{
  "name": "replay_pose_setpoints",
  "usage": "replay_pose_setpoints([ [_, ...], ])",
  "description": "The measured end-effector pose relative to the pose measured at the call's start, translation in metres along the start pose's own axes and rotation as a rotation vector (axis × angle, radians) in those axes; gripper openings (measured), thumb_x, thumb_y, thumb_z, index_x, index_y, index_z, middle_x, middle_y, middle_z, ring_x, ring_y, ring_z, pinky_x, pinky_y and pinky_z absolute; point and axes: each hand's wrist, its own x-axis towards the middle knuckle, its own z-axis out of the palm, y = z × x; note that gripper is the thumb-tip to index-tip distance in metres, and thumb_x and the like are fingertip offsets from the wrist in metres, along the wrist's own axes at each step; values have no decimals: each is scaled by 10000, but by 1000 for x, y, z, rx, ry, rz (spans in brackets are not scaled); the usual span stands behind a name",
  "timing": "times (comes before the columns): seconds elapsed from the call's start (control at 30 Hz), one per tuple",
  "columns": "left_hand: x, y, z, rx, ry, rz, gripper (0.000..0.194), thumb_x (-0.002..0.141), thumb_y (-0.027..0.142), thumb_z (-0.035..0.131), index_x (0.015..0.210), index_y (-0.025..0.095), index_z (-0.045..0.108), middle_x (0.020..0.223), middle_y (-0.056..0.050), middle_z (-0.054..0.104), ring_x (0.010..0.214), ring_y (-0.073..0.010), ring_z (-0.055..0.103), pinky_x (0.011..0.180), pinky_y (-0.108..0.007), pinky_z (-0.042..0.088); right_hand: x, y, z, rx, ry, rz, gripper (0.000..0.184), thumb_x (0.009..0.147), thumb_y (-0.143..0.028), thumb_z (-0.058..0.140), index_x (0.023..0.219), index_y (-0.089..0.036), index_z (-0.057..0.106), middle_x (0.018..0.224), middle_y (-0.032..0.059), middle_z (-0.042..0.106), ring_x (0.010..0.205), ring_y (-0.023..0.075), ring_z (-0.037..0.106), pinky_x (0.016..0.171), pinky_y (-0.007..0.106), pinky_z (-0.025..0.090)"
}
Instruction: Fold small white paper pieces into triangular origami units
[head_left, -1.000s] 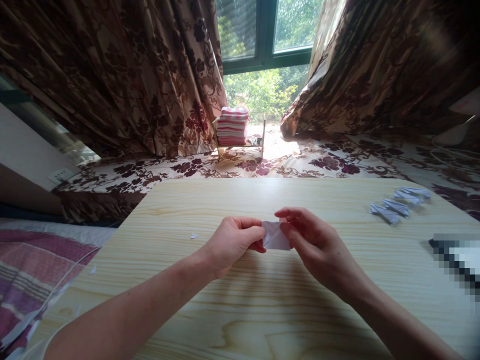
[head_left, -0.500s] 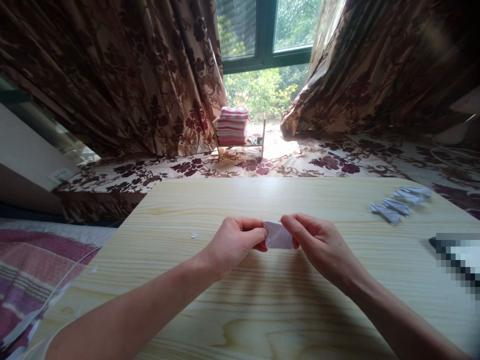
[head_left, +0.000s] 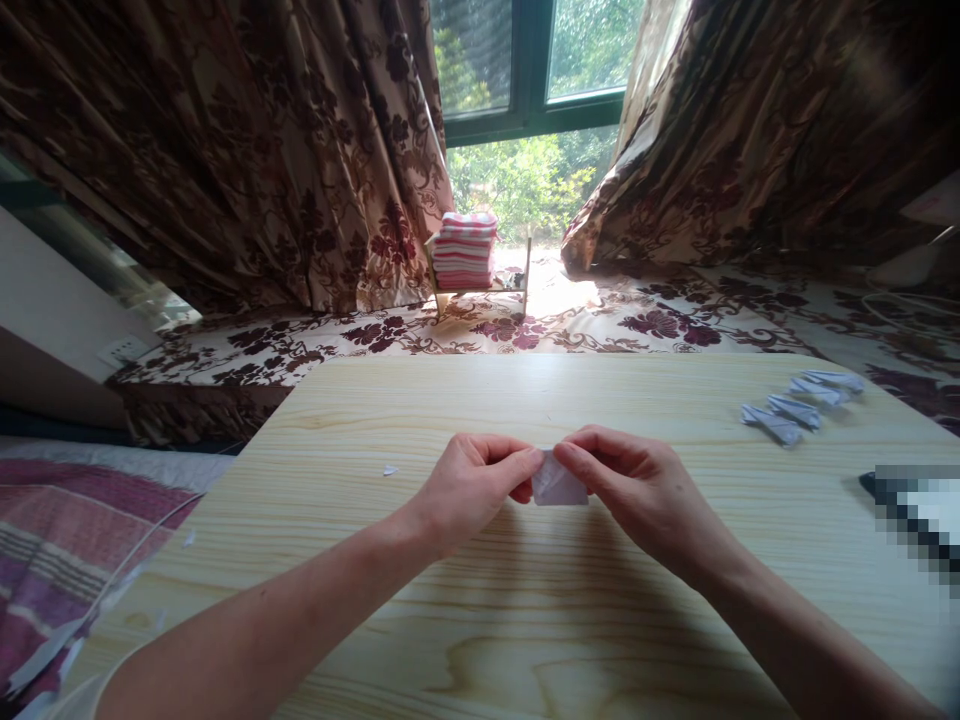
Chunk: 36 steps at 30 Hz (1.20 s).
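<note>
Left hand (head_left: 472, 485): holding the folded white paper (head_left: 562, 485) by its upper left corner in a narrow, pinching grip.
Right hand (head_left: 637, 475): pinching the same paper along its upper edge, also in a narrow grip, with the thumb close beside the left one.
Folded white paper: held between both hands, over the middle of the desk (head_left: 420, 400).
Folded paper pieces (head_left: 770, 425): lying in a slanting row at the far right of the desk.
Paper scrap (head_left: 390, 470): lying on the desk, left of the left hand.
Striped cloths (head_left: 463, 260): stacked on a small rack (head_left: 527, 270) beyond the desk, before the window (head_left: 532, 115).
</note>
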Motion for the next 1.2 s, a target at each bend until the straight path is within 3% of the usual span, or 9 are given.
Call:
replay_pose_setpoints([
  [0.17, -2, 1, -2, 108, 21, 81, 249, 768, 243, 583, 556, 114, 611, 573, 2, 526, 605, -100, 461, 592, -233, 352, 0, 0, 3, 34, -24, 40, 246, 771, -382, 624, 716, -145, 663, 616, -2, 609, 567, 105, 489, 513, 215, 372],
  [0.33, -5, 1, 2, 241, 55, 219, 220, 794, 239, 574, 670, 107, 700, 704, -33, 601, 694, -131, 531, 616, -233, 391, 1, 2, 2, -5, -32, 30, 240, 784, -372, 601, 700, -150, 634, 617, -8, 582, 577, 108, 483, 517, 224, 363],
  [0.57, -3, 4, 4, 76, 139, 119, 112, 706, 199, 656, 635, 113, 669, 626, -11, 623, 628, -108, 527, 584, -201, 410, 2, 3, 2, -31, -39, -8, 260, 807, -387, 582, 724, -145, 630, 642, 2, 583, 603, 118, 495, 538, 235, 376],
  [0.8, -4, 1, -1, 131, -17, 32, 249, 753, 316, 624, 603, 116, 634, 514, 35, 452, 512, -70, 358, 474, -210, 249, 3, 3, 3, 34, 53, -5, 301, 794, -433, 595, 695, -149, 622, 604, -3, 561, 565, 114, 474, 515, 236, 378],
  [1.03, -6, 1, 3, 242, -11, 79, 200, 748, 259, 585, 635, 108, 652, 563, 7, 479, 536, -92, 387, 478, -228, 267, 3, 1, 0, 71, -50, 39, 269, 798, -411, 603, 754, -150, 654, 682, 6, 610, 626, 118, 511, 558, 227, 396],
  [1.2, -9, -1, 6, 276, -34, 113, 206, 746, 249, 576, 646, 96, 671, 619, -23, 538, 600, -120, 452, 521, -239, 320, -1, -1, 4, 16, -64, 1, 233, 809, -362, 581, 697, -158, 599, 633, -17, 558, 594, 103, 460, 526, 219, 357],
])
